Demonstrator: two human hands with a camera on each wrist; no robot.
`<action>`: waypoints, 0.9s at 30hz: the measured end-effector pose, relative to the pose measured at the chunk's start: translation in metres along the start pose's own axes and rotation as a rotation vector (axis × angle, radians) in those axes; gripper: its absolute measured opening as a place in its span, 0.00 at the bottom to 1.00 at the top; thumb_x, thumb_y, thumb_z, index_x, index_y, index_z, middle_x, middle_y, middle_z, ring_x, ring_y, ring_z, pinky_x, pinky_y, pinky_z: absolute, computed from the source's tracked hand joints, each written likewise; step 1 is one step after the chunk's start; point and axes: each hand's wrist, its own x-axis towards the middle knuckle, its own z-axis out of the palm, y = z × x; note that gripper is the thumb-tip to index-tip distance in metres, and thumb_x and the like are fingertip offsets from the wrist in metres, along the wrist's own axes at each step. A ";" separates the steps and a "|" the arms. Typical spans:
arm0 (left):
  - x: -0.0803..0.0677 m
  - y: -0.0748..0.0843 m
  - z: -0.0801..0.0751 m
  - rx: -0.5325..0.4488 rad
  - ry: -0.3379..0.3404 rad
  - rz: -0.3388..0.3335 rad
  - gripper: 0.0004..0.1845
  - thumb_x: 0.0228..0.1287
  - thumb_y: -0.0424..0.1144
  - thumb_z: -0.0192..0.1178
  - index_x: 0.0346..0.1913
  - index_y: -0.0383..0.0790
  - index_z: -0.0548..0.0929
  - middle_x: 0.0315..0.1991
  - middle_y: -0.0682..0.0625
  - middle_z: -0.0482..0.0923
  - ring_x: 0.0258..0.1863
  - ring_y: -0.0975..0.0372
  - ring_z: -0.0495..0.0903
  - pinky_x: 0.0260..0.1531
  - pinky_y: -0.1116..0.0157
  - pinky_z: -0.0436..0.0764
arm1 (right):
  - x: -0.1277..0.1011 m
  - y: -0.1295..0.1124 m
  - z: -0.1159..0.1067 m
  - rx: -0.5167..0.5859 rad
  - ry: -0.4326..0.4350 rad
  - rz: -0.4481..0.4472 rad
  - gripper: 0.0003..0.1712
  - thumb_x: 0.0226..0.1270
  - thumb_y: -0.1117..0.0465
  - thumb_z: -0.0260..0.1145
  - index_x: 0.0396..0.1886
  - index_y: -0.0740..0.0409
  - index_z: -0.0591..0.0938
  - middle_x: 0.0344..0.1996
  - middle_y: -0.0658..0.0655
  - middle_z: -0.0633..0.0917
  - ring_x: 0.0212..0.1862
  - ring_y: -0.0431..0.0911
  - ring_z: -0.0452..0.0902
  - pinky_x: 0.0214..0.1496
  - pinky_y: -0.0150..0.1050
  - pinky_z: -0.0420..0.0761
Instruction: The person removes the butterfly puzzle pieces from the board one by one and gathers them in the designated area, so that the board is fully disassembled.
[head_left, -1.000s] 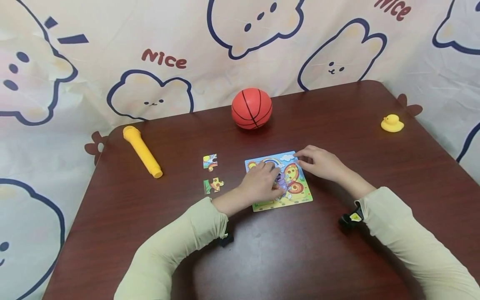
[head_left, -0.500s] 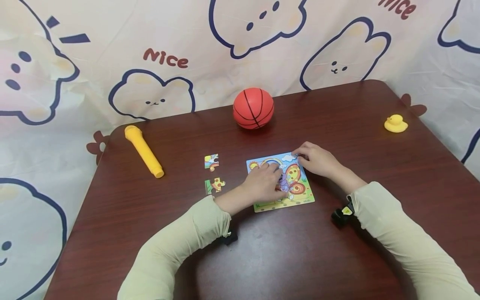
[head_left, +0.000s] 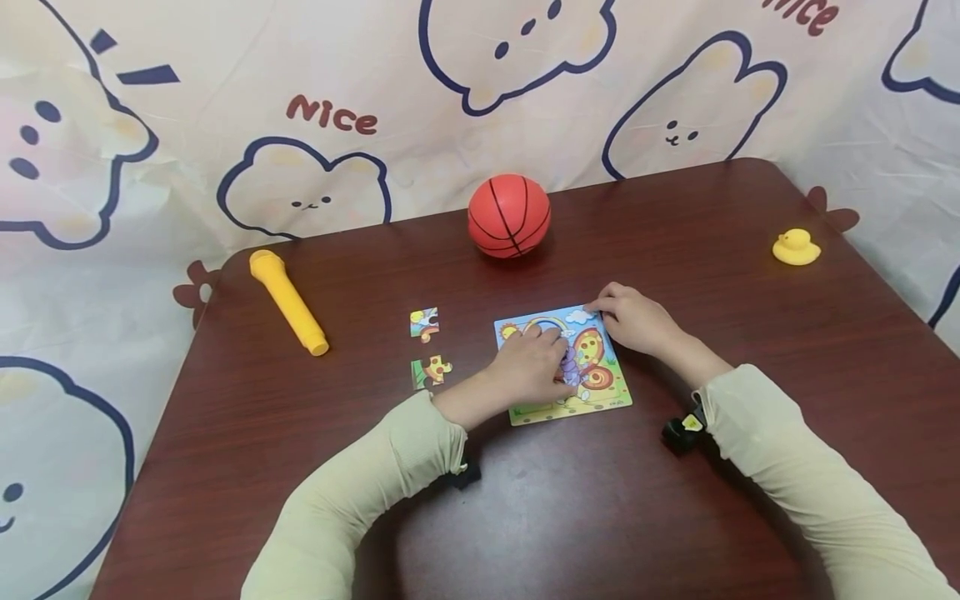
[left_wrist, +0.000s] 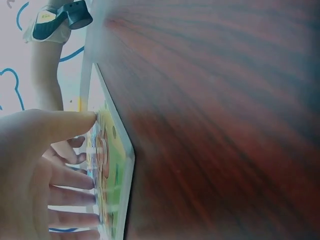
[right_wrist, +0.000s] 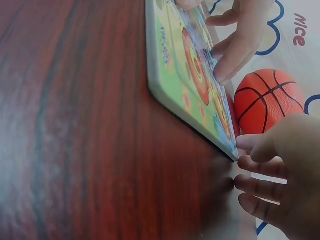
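A butterfly jigsaw puzzle (head_left: 611, 395) lies flat in its board on the dark table. Across its left half rests my left hand (head_left: 528, 367), fingers spread and fingertips touching the picture; the part beneath is hidden. In the left wrist view, the thumb and fingers of the left hand (left_wrist: 30, 165) come down on the puzzle surface (left_wrist: 116, 165). My right hand (head_left: 636, 320) is at the upper right corner, its fingertips touching the board's edge. The right wrist view has that hand (right_wrist: 295, 170) beside the corner, with some fingers by the tabletop.
Two loose jigsaw pieces, an upper one (head_left: 422, 320) and a lower one (head_left: 424, 372), lie left of the board. A toy microphone (head_left: 288, 302) is farther left. An orange-red basketball (head_left: 509, 215) sits behind the board, and a yellow rubber duck (head_left: 797, 247) at the far right.
My right hand has shifted slightly left, closer onto the board's upper right corner. The left hand stays on the puzzle, and the loose pieces have not moved. The head view shifts slightly.
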 end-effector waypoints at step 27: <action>-0.001 -0.001 0.003 -0.033 0.006 0.004 0.35 0.53 0.64 0.53 0.60 0.49 0.68 0.58 0.49 0.67 0.51 0.57 0.65 0.45 0.59 0.71 | 0.019 -0.007 -0.006 0.261 -0.054 0.210 0.09 0.57 0.63 0.62 0.36 0.63 0.76 0.32 0.60 0.77 0.34 0.51 0.71 0.35 0.41 0.71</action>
